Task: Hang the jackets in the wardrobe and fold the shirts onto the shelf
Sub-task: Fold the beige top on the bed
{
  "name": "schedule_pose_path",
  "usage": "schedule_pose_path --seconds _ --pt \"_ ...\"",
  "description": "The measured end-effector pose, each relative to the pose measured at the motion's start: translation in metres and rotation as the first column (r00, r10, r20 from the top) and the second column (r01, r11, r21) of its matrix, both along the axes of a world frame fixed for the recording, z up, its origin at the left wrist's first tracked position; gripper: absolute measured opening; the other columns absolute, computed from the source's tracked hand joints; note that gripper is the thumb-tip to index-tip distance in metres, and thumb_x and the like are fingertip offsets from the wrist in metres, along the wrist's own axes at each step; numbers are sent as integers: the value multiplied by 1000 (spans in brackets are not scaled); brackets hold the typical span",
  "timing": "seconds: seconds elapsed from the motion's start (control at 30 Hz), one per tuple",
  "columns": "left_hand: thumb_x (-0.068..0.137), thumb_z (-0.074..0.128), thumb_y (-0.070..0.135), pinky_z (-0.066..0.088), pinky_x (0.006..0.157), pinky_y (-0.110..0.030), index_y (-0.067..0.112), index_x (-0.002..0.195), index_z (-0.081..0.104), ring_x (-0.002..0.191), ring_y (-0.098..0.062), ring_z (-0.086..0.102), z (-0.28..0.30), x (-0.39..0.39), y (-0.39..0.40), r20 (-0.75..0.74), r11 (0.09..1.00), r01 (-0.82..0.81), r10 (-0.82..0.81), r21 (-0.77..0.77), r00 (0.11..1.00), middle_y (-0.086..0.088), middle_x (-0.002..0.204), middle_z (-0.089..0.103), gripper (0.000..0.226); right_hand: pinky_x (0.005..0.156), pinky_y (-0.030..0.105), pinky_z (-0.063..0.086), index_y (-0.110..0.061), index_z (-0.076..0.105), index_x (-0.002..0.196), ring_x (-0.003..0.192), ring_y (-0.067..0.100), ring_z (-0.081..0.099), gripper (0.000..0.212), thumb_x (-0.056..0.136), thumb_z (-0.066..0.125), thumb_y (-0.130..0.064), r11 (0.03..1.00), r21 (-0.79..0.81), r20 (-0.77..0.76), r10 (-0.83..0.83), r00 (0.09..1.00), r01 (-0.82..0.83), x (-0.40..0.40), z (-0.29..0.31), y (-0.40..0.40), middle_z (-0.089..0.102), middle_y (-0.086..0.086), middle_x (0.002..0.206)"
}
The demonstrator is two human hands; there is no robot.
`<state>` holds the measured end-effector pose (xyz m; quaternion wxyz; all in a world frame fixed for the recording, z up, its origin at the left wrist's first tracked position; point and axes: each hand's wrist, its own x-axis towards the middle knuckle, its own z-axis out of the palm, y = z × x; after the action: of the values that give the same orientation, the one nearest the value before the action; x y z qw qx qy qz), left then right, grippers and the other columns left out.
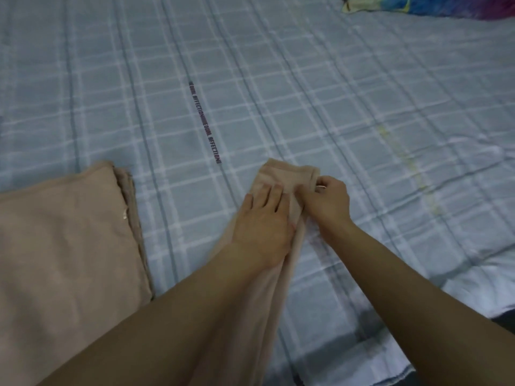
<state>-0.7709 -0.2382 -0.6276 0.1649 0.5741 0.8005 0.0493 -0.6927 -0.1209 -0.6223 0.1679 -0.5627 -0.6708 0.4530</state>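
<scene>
Both hands work a beige sleeve (284,174) on the bed

Left hand (262,218) presses it flat, fingers straight; right hand (328,201) pinches its cuff edge. Folded beige garment (67,232) lies well apart at left on the blue checked bedspread (306,93); a rainbow plush (434,5) sits far off

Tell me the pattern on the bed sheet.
The bed sheet is light blue with a plaid grid of white and darker lines, clearest in the head view.
</scene>
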Motion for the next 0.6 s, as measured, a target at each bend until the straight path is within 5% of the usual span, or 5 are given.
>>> schedule_pose_path --seconds 0.07,0.13,0.33,0.47,0.6 --pt "102 41 27 10 124 -44 3 152 28 150 -28 21 3 4 4 27 984 3 -7 177 1000 -16 160 26 57 59 29 52 -8 69 78 67 17 65 14 78 71 -22 999 37 -22 14 1000 -13 -2 0 1 70 5 71" --pt "99 49 14 19 123 -37 0 145 42 143 -29 36 9 7 9 234 946 -125 54 299 971 -19 151 42 48 60 27 51 -10 69 77 68 15 65 9 79 71 -18 999 49 -51 24 998 -21 -5 1 1 69 3 70" --pt "106 36 19 48 99 -36 14 125 59 108 -11 62 35 6 18 765 817 -525 177 237 620 -2 118 66 30 77 34 58 -16 72 91 80 10 70 12 89 62 -10 993 38 -284 114 952 -108 -10 18 -17 73 -2 82" --pt "107 34 37 47 104 -33 27 134 55 115 -3 60 55 -7 0 835 737 -617 133 277 534 8 125 65 36 92 43 56 -17 70 113 101 15 70 22 99 55 -23 969 60 -446 242 862 -241 -17 45 -37 74 -1 104" --pt "102 31 47 48 103 -47 23 127 60 115 -15 63 77 -40 -35 887 659 -688 67 304 456 1 121 67 45 106 36 46 -11 58 134 122 11 59 35 105 38 -12 916 121 -541 384 748 -382 -39 69 -69 65 1 129"
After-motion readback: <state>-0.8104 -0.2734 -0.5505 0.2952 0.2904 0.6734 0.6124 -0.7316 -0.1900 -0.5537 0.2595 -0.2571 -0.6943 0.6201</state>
